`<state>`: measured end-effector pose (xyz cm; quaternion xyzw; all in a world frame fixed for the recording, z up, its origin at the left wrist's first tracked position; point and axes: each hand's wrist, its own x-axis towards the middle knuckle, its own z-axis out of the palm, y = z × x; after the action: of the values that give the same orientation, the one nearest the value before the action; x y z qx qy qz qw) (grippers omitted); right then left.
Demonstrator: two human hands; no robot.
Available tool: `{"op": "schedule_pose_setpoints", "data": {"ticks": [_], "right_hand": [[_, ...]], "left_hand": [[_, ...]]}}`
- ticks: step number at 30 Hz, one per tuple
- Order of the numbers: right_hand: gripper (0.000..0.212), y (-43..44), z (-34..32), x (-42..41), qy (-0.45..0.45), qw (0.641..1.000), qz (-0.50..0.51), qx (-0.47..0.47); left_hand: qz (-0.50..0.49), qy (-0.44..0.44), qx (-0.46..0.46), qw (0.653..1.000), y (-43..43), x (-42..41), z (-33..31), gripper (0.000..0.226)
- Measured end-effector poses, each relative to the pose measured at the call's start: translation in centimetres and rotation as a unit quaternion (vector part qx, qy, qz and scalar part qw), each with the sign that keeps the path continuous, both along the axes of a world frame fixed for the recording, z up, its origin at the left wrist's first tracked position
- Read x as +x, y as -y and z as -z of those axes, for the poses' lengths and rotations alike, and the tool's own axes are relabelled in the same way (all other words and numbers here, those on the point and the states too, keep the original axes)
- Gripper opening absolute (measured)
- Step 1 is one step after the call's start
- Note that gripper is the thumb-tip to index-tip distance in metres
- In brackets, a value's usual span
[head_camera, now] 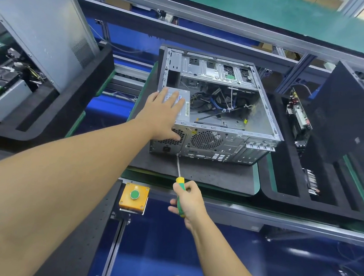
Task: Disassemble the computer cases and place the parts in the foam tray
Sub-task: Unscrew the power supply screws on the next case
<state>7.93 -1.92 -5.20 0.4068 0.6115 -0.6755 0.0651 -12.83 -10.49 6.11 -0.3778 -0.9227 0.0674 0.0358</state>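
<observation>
While the left hand [164, 114] lies flat on the power supply [184, 107], fingers spread and thumb down over the rear panel [210, 148], I work the screwdriver [178, 168] with the right hand [190, 201], its grip curled round the green-and-yellow handle. The tip meets a screw low on that panel. The computer case [263, 113] lies open on its side on the tabletop pad [206, 176]; the foam tray [302, 205] to its right holds boards.

Hazards, in my judgement:
- The long shaft enters at a slant, so the tip may slip out and strip the head.
- A freed screw may drop out of sight.
- Once released, the power supply may shift and strain the cables [218, 101] bundled beside it.
</observation>
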Motion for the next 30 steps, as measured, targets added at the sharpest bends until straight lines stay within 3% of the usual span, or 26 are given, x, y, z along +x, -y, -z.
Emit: {"op": "schedule_pose_setpoints", "data": {"ticks": [7, 12, 14, 20, 25, 30], "right_hand": [[0.04, -0.3, -0.8, -0.5, 0.033, 0.983, -0.009, -0.182], [0.016, 0.1, -0.2, -0.2, -0.003, 0.996, -0.007, -0.087], [0.02, 0.3, -0.2, -0.2, 0.007, 0.998, -0.009, -0.064], [0.041, -0.1, -0.9, -0.5, 0.021, 0.981, -0.002, -0.192], [0.016, -0.1, -0.1, -0.4, 0.003, 0.996, 0.001, -0.092], [0.027, -0.2, -0.7, -0.9, 0.027, 0.991, 0.0, -0.135]], "left_hand": [[0.004, 0.0, 0.008, 1.0, 0.0, -0.1, 0.1, 0.117], [0.005, 0.001, 0.01, 1.0, 0.1, -0.1, 0.2, 0.117], [0.005, 0.001, 0.01, 1.0, 0.1, -0.1, 0.1, 0.117], [0.004, 0.001, 0.01, 1.0, 0.1, 0.0, 0.0, 0.116], [0.018, -0.003, -0.002, 1.0, 0.1, 0.0, -0.2, 0.11], [0.034, -0.007, -0.024, 0.999, 0.1, 0.0, -0.5, 0.11]]}}
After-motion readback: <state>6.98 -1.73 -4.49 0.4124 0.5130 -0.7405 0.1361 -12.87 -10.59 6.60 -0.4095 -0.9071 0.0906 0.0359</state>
